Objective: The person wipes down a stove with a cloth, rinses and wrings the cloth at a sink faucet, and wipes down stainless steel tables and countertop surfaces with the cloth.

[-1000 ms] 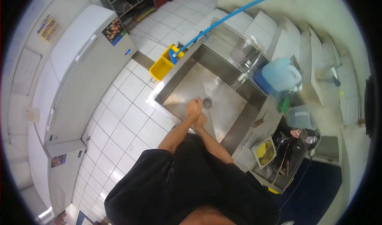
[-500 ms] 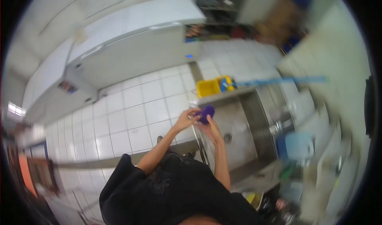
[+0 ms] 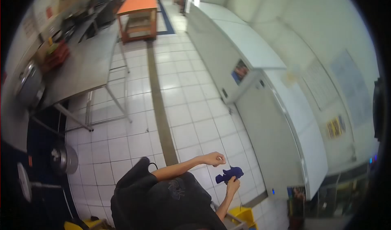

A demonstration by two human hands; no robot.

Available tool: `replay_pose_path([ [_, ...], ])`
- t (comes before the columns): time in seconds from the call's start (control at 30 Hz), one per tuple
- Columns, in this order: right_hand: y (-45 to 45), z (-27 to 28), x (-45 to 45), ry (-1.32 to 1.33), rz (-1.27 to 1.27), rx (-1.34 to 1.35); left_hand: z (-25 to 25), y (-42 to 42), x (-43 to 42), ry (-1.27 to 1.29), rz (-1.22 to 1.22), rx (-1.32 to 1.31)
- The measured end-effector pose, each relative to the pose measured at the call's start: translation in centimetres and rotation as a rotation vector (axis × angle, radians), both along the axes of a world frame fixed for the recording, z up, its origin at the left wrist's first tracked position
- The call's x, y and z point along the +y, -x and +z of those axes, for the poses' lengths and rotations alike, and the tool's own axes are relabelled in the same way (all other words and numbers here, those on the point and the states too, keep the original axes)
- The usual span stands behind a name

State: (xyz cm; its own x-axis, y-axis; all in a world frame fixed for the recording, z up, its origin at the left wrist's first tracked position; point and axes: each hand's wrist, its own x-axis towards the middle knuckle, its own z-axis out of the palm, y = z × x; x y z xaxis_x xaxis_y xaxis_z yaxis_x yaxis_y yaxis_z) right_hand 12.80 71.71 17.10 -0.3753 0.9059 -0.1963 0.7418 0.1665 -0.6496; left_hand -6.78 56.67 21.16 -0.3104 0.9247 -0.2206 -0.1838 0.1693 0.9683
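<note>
A bunched dark purple cloth hangs in front of me at the lower middle of the head view. My right hand is closed around its near side. My left hand is just above and to the left of the cloth, apart from it, with its fingers curled in and nothing visible in them. White floor tiles lie beneath both hands.
A long white counter runs along the right. On the left stands a steel table, with a round metal pot on the floor nearby. An orange-topped table is farther off. A yellow bucket sits at bottom right.
My view has swung left, from the steel sink to the aisle. Both hands were on the purple cloth beside the sink; now my left hand has let go and only my right holds it.
</note>
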Motion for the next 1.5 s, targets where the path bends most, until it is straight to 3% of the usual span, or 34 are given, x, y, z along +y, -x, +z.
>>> replay_pose_path([
  [0.07,5.9,2.5,-1.6,-0.080,0.396,0.147,-1.6,5.7,-2.4,-0.038,0.055,0.287],
  [0.17,15.8,6.8,-3.8,0.037,0.674,0.206,-3.3,11.7,-3.8,-0.204,0.177,0.367],
  [0.2,19.0,8.0,-4.4,-0.007,0.779,0.209,-3.0,13.6,-4.5,-0.122,0.190,0.400],
  [0.23,22.0,8.6,-5.1,-0.006,0.808,0.216,-3.0,15.3,-4.8,-0.174,0.272,0.421],
  [0.3,28.0,9.5,-6.4,0.086,0.795,0.421,-2.0,18.7,-6.2,-0.032,0.320,0.246],
  [0.37,34.0,12.3,-6.8,0.118,0.833,0.328,-1.0,22.2,-6.7,0.106,0.506,0.323],
  [0.57,52.3,10.1,-4.6,-0.223,1.056,0.336,-1.9,35.6,-8.1,0.167,0.777,0.439],
  [0.63,59.4,10.2,-4.4,-0.233,1.105,0.423,3.2,41.0,-9.6,0.353,0.672,0.315],
  [0.67,62.5,10.3,-4.6,-0.253,1.139,0.523,3.2,42.5,-9.9,0.364,0.689,0.307],
  [0.73,70.5,10.3,-6.0,-0.151,1.242,0.524,3.7,48.9,-12.0,0.433,0.800,0.604],
  [0.77,73.6,10.5,-6.6,-0.052,1.338,0.468,3.4,51.7,-13.5,0.444,0.828,0.601],
  [0.83,79.2,13.4,-9.9,-0.128,1.544,0.481,1.6,55.6,-15.5,0.354,1.247,1.051],
  [0.9,85.3,15.1,-13.6,-0.125,1.644,0.523,2.4,60.4,-18.6,0.340,1.394,1.025],
  [0.97,92.3,13.5,-16.9,-0.128,1.751,0.546,3.5,64.1,-22.4,0.347,1.520,1.030],
  [1.03,98.8,12.6,-20.8,-0.137,1.837,0.584,6.3,67.1,-25.3,0.390,1.664,0.660],
  [1.07,101.9,12.5,-22.9,-0.071,1.866,0.527,6.2,68.8,-27.1,0.407,1.719,0.648],
  [1.13,107.4,12.8,-27.1,0.011,1.920,0.444,5.3,72.5,-31.7,0.471,1.713,0.612],
  [1.17,109.6,13.4,-29.2,0.139,1.894,0.574,4.8,73.8,-33.6,0.522,1.684,0.571],
  [1.3,120.1,14.1,-36.3,0.072,1.953,0.597,4.3,80.6,-41.7,0.585,1.541,0.521],
  [1.37,124.3,12.8,-39.5,0.202,1.945,0.578,4.0,83.7,-45.2,0.567,1.544,0.328],
  [1.43,128.3,11.9,-43.4,0.260,1.934,0.625,4.7,86.6,-49.0,0.481,1.602,0.552],
  [1.5,132.5,11.9,-47.4,0.249,1.977,0.574,5.7,88.9,-52.3,0.571,1.605,0.427],
])
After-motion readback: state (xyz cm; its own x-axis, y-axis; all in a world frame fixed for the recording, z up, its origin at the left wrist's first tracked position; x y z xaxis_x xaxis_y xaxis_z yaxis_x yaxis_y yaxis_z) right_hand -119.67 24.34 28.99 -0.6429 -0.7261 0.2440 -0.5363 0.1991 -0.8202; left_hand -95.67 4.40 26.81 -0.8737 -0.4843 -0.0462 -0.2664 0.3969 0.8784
